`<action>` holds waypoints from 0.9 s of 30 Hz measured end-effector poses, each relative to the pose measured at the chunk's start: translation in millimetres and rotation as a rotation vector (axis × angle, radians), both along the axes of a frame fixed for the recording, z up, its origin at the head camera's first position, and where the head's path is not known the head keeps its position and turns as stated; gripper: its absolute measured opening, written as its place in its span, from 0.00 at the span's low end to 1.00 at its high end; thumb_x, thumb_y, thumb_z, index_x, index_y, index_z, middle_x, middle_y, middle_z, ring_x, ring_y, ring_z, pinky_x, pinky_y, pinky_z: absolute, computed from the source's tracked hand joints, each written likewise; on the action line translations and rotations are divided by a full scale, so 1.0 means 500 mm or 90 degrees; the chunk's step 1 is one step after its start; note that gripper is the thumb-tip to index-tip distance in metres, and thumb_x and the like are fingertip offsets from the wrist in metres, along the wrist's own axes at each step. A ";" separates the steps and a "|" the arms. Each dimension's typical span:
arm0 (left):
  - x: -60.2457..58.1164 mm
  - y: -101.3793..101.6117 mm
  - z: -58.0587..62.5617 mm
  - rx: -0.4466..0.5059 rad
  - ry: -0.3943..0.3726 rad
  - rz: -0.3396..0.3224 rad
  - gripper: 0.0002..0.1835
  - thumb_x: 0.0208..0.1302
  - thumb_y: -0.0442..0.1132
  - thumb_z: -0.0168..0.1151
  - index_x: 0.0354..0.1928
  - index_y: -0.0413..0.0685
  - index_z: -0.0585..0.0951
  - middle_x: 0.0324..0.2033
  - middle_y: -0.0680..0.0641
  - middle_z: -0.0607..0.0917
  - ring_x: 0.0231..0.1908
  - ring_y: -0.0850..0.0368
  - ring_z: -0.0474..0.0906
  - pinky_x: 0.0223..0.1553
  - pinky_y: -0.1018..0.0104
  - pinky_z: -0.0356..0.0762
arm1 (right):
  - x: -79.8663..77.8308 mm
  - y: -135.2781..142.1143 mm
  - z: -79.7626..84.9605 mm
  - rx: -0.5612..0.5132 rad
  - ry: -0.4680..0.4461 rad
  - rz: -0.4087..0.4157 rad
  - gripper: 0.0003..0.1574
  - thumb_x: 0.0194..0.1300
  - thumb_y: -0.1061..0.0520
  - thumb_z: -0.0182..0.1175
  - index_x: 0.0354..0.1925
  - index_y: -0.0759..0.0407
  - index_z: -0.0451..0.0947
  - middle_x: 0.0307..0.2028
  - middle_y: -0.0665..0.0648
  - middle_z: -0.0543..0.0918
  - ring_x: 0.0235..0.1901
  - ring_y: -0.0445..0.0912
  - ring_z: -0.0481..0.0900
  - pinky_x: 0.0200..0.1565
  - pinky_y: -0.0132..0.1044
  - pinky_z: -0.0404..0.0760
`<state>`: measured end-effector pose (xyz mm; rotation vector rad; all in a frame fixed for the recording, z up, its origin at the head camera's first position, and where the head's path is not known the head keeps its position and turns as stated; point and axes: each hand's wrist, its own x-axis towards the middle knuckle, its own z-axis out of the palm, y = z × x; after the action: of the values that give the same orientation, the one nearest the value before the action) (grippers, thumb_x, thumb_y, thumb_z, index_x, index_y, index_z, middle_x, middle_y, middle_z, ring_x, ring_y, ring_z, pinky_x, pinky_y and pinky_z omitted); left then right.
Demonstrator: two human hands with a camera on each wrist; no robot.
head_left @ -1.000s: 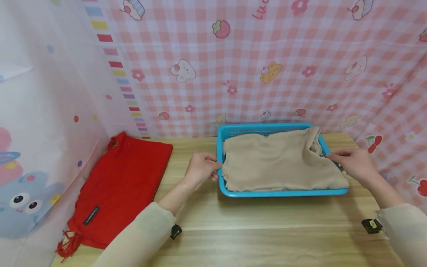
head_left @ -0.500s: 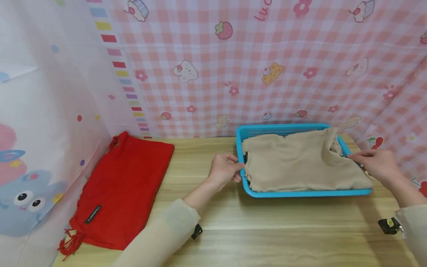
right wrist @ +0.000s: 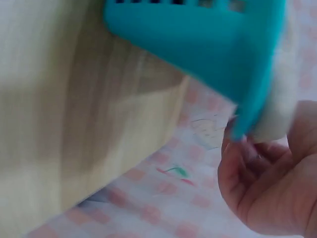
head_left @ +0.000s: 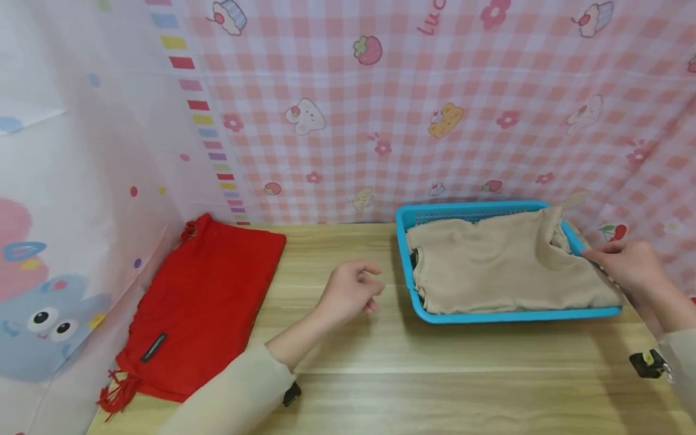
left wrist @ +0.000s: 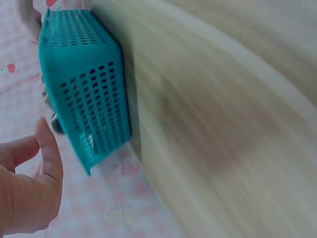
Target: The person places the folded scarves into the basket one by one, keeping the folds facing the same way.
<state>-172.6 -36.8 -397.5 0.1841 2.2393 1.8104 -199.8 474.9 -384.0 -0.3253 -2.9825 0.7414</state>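
A blue plastic basket (head_left: 410, 284) with perforated walls stands at the right of the table, filled by a folded beige cloth (head_left: 489, 260). My right hand (head_left: 625, 263) pinches the basket's right rim; in the right wrist view its fingers curl under the rim (right wrist: 247, 114). My left hand (head_left: 350, 287) is apart from the basket's left side, its fingers loosely bent with nothing in them. The left wrist view shows that hand (left wrist: 37, 183) near the basket's perforated end wall (left wrist: 94, 104).
A folded red fabric piece (head_left: 201, 308) with a dark label and tassels lies at the left of the wooden table (head_left: 391, 386). A pink checked curtain (head_left: 337, 78) hangs right behind the table. A pale printed sheet (head_left: 70, 151) borders the left side.
The basket with the beige cloth has moved right with both hands on it. My left hand has since let go of the left rim and drawn back leftward.
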 end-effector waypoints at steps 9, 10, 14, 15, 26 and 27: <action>0.099 -0.197 0.045 -0.144 0.144 0.166 0.12 0.68 0.34 0.69 0.53 0.43 0.87 0.34 0.46 0.86 0.25 0.52 0.83 0.26 0.64 0.83 | -0.050 -0.185 0.115 0.072 0.106 0.056 0.32 0.79 0.40 0.51 0.56 0.67 0.81 0.47 0.73 0.85 0.43 0.67 0.81 0.39 0.59 0.74; 0.112 -0.217 0.049 -0.164 0.161 0.186 0.12 0.69 0.35 0.69 0.53 0.45 0.87 0.35 0.47 0.86 0.26 0.52 0.82 0.24 0.65 0.81 | -0.059 -0.222 0.127 0.066 0.120 0.077 0.30 0.79 0.41 0.52 0.55 0.65 0.82 0.46 0.71 0.86 0.43 0.66 0.81 0.39 0.57 0.74; 0.161 -0.282 0.060 -0.229 0.202 0.254 0.11 0.71 0.38 0.68 0.54 0.50 0.87 0.40 0.50 0.87 0.31 0.53 0.80 0.23 0.66 0.78 | -0.088 -0.373 0.163 0.033 0.173 0.166 0.23 0.77 0.44 0.56 0.51 0.61 0.86 0.39 0.64 0.89 0.35 0.57 0.83 0.35 0.49 0.74; 0.171 -0.295 0.061 -0.243 0.202 0.268 0.12 0.71 0.39 0.68 0.54 0.51 0.86 0.41 0.50 0.87 0.33 0.53 0.80 0.24 0.66 0.78 | -0.094 -0.410 0.169 0.026 0.183 0.189 0.22 0.77 0.46 0.57 0.50 0.61 0.87 0.38 0.63 0.89 0.33 0.55 0.83 0.34 0.48 0.75; 0.245 -0.438 0.046 -0.206 -0.063 0.499 0.42 0.77 0.51 0.60 0.84 0.54 0.52 0.79 0.43 0.58 0.72 0.41 0.58 0.54 0.67 0.72 | -0.165 -0.757 0.191 -0.093 0.109 0.352 0.22 0.77 0.47 0.58 0.58 0.60 0.82 0.51 0.59 0.86 0.47 0.51 0.83 0.50 0.49 0.82; 0.247 -0.447 0.042 -0.187 -0.082 0.519 0.45 0.77 0.52 0.60 0.85 0.55 0.47 0.80 0.43 0.54 0.74 0.40 0.55 0.58 0.64 0.74 | -0.171 -0.779 0.189 -0.094 0.100 0.355 0.23 0.76 0.47 0.58 0.60 0.60 0.82 0.53 0.58 0.86 0.50 0.51 0.83 0.52 0.49 0.82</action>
<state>-49.1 -260.2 -376.5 -1.0006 2.6456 1.6754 -285.3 85.3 -289.7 0.5607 -2.8792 0.9726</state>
